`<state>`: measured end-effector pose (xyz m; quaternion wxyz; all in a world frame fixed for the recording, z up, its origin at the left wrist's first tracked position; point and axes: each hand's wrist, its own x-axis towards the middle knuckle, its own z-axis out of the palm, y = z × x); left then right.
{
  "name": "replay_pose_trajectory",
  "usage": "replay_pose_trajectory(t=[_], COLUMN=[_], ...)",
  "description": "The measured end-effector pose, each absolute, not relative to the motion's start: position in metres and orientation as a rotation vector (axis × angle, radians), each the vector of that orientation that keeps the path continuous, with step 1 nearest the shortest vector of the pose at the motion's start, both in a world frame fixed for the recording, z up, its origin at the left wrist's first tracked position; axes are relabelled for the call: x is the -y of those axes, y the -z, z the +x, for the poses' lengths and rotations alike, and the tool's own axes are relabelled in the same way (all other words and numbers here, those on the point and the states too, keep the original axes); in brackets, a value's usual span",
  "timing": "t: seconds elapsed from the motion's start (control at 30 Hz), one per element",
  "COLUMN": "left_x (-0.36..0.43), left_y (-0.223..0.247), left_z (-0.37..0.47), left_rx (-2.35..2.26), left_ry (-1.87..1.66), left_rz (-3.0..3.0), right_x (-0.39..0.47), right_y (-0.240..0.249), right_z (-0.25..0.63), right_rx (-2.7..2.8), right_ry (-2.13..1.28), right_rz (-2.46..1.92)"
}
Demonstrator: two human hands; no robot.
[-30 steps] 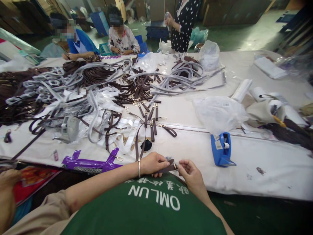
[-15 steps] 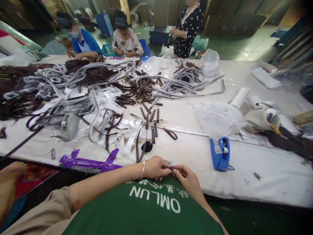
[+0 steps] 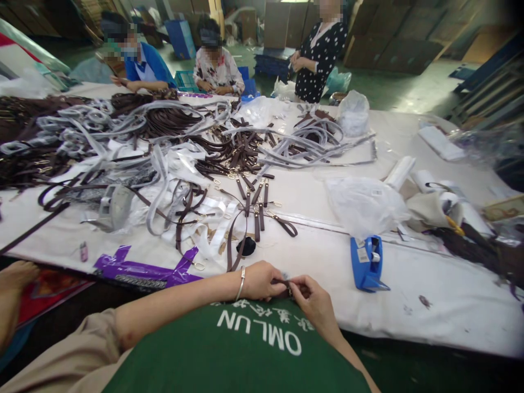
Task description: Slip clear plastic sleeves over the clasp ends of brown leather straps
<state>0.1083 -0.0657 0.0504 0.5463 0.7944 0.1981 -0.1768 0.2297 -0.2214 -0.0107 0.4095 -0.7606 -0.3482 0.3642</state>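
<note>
"Where's the work?"
"By the near edge of the white table (image 3: 323,259), at the green shirt (image 3: 196,349). Left hand (image 3: 262,279) and right hand (image 3: 314,301) both pinch a brown strap (image 3: 280,282) between fingertips."
"Handling tip?"
"I'd steady it left-handed, close beside the right, against twisting."

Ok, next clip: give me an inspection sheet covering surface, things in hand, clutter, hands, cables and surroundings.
Surface: white-covered table, with purple tape along the near edge.
Things in hand: one brown strap, mostly hidden; short clasp-ended straps lie ahead of it.
Clutter: grey-wrapped straps, translucent plastic bag, blue tape dispenser, black round object too unclear to identify.
Hands: left hand and right hand close together, both pinching the brown strap.
Cables: nothing seen.
Surroundings: across the table, people in a blue top, a floral top and a polka-dot top; cardboard boxes behind.
</note>
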Motion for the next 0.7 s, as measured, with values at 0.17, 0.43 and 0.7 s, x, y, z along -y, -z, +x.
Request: replay_pose_trajectory(t=[0.17,0.43,0.7], left_x=[0.063,0.065,0.145], left_y=[-0.051,-0.050,-0.078], left_z=[0.110,0.115,0.186], left_rx=[-0.373,-0.159,0.662], left_ry=[0.388,0.369,0.417], left_rz=[2.089,2.448,2.351], right_x=[0.219,0.233,0.350], right_y=[0.007,-0.019,-0.065], right_z=[0.225,0.210,0.185], right_rx=[0.873,0.745,0.133], right_ry=[-0.924,-0.924,-0.431], right_rz=[-1.893,-1.868,-2.141])
